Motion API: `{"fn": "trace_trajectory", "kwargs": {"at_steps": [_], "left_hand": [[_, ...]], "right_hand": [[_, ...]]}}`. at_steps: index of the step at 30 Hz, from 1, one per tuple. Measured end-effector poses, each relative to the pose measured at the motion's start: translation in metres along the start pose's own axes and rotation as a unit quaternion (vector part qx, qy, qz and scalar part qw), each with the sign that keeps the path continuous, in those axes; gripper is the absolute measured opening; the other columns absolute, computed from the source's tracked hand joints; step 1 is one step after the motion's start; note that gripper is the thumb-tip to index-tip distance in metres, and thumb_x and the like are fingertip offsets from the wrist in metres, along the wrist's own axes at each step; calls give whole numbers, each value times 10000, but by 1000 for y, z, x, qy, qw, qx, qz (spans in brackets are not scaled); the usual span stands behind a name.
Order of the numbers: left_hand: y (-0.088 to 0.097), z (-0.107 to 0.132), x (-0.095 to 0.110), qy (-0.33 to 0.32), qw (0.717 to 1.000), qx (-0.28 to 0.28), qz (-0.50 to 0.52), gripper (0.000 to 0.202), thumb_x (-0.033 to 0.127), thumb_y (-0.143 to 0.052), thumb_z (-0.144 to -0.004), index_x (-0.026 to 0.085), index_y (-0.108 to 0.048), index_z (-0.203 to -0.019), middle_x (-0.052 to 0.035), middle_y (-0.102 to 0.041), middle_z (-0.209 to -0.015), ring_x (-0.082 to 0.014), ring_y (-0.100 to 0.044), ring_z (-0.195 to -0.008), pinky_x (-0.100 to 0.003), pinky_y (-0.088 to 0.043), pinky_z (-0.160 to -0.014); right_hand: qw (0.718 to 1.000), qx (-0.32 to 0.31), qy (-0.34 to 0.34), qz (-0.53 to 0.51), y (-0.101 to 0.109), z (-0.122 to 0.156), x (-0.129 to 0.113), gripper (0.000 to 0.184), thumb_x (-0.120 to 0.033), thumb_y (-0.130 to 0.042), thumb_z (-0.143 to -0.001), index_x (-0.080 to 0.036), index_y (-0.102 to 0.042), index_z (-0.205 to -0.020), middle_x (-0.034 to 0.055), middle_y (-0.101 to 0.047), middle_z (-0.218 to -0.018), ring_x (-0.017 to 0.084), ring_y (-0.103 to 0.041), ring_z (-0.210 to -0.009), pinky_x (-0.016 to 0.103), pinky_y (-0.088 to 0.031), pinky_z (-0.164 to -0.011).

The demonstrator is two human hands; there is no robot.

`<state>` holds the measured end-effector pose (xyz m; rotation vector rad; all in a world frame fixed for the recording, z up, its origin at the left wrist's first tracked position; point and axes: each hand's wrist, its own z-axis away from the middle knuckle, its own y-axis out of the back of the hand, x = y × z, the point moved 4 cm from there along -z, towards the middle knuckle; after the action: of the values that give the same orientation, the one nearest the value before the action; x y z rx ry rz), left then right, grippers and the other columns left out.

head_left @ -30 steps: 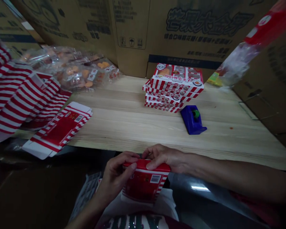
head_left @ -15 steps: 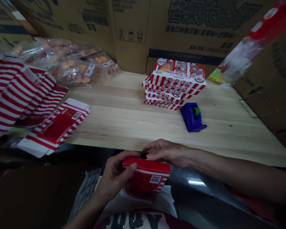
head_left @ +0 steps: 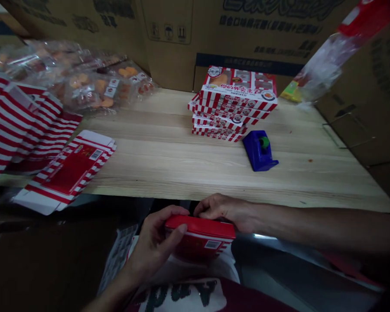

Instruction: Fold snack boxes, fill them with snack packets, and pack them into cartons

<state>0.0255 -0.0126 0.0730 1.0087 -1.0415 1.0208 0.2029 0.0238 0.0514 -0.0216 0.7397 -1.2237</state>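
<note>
My left hand (head_left: pixel 159 238) grips a red box (head_left: pixel 201 242) with striped edges and a barcode label, thumb on the near side and fingers over the top. The box is held in front of my body, just below the table edge. Against the box's far upper edge, my right hand (head_left: pixel 221 210) has its fingers curled in; what is between them is hidden behind the box. On the table beyond stands a blue tape dispenser (head_left: pixel 259 149) with a green core. Behind it is a stack of red-and-white striped boxes (head_left: pixel 235 106) with clear windows.
Clear packets of orange pieces (head_left: pixel 97 89) are heaped at the back left. Flattened striped cartons (head_left: pixel 29 117) lie at the left, one carton (head_left: pixel 74 167) overhanging the table's front edge. Large cardboard boxes (head_left: pixel 169 56) wall the back. A plastic bag (head_left: pixel 325 73) leans at the right.
My right hand's fingers have curled in more tightly at the box's far edge. My left hand keeps its hold. The whole view has tilted slightly down, shifting the table things upward.
</note>
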Motion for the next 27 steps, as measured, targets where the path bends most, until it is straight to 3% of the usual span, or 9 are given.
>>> {"fn": "trace_trajectory", "kwargs": {"at_steps": [4, 9, 11, 13, 16, 19, 23, 25, 27], "left_hand": [[1, -1, -8, 16, 1000, -3, 16, 211, 355, -670, -801, 185, -707, -920, -40, -711, -812, -164, -636, -683, -235, -501, -603], [0, -16, -22, 9, 998, 29, 50, 269, 357, -688, -799, 185, -686, -1005, -19, -675, -805, -125, -592, -634, -198, -459, -559], [-2, -26, -30, -12, 998, 33, 60, 303, 347, -694, -796, 190, -678, -1055, -27, -673, -859, -132, -606, -684, -199, -473, -593], [-4, -35, -37, -44, 997, 14, 70, 287, 348, -709, -780, 184, -701, -1015, -50, -681, -921, -166, -636, -783, -226, -508, -670], [-4, -49, -51, -47, 995, 11, 82, 235, 359, -733, -756, 183, -725, -911, -65, -697, -936, -209, -659, -854, -263, -540, -724], [-3, -63, -69, 19, 995, 39, 94, 272, 381, -771, -715, 191, -715, -902, -58, -713, -936, -229, -682, -828, -271, -562, -668], [-13, -72, -79, 67, 988, 13, 140, 366, 410, -810, -659, 192, -680, -922, -59, -717, -997, -276, -696, -879, -302, -583, -656], [-17, -74, -77, 75, 985, 1, 154, 392, 422, -815, -648, 184, -668, -922, -54, -717, -977, -273, -702, -844, -314, -588, -653], [-18, -75, -73, 85, 984, 1, 158, 426, 432, -828, -626, 177, -663, -925, -43, -719, -925, -254, -705, -765, -314, -590, -627]], "right_hand": [[962, 7, 182, 204, 4, 11, -25, 255, -417, -724, -732, -185, -724, -835, 22, -683, -804, 140, -578, -732, 274, -438, -692], [818, 51, 336, 464, 2, 21, -26, 236, -408, -784, -707, -196, -707, -774, 17, -628, -736, 179, -552, -742, 343, -425, -785], [812, 88, 339, 466, 9, 13, -19, 235, -396, -712, -786, -181, -675, -701, -2, -579, -644, 155, -520, -653, 326, -429, -741], [835, 92, 321, 437, 18, 3, -13, 271, -415, -652, -833, -168, -672, -722, -5, -583, -642, 142, -521, -614, 291, -433, -668], [829, 113, 366, 407, 35, 1, -13, 351, -459, -716, -769, -169, -682, -964, 44, -668, -896, 193, -614, -819, 296, -468, -753], [778, 256, 464, 337, 78, 24, -18, 425, -430, -714, -768, -188, -626, -1107, 89, -640, -1102, 211, -604, -1012, 323, -461, -892], [628, 568, 503, 173, 170, 79, -1, 228, -397, -594, -839, -190, -624, -930, 95, -605, -1059, 192, -580, -973, 319, -470, -854], [620, 625, 460, 112, 210, 91, 8, 290, -439, -604, -797, -182, -621, -930, 99, -596, -1070, 191, -572, -920, 313, -475, -800], [666, 614, 416, 88, 239, 89, 9, 369, -488, -632, -729, -171, -645, -916, 93, -621, -1016, 192, -570, -847, 304, -474, -729]]}}
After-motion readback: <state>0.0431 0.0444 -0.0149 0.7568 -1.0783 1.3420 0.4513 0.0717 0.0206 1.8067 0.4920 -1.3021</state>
